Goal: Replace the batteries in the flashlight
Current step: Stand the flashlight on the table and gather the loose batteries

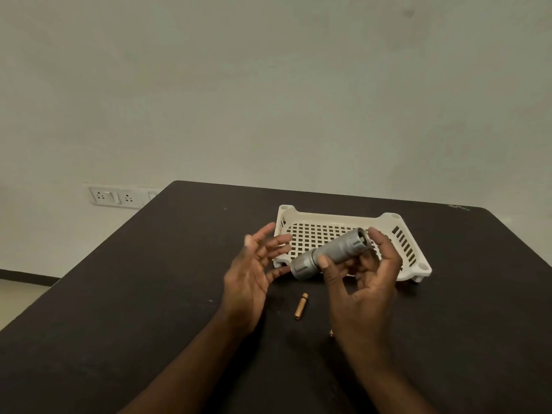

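Observation:
A grey flashlight (331, 253) is held above the table, its head end pointing lower left and its open tail end upper right. My right hand (366, 282) grips its body between thumb and fingers. Just left of the flashlight head, my left hand (254, 273) is held up with fingers spread and holds nothing. A gold battery (300, 306) lies on the dark table (149, 294) between my hands. A second small gold piece (331, 333) peeks out beside my right wrist, mostly hidden.
A white slotted plastic tray (397, 234) stands on the table behind the flashlight. Wall sockets (115, 197) sit on the wall at the left, past the table's far left corner.

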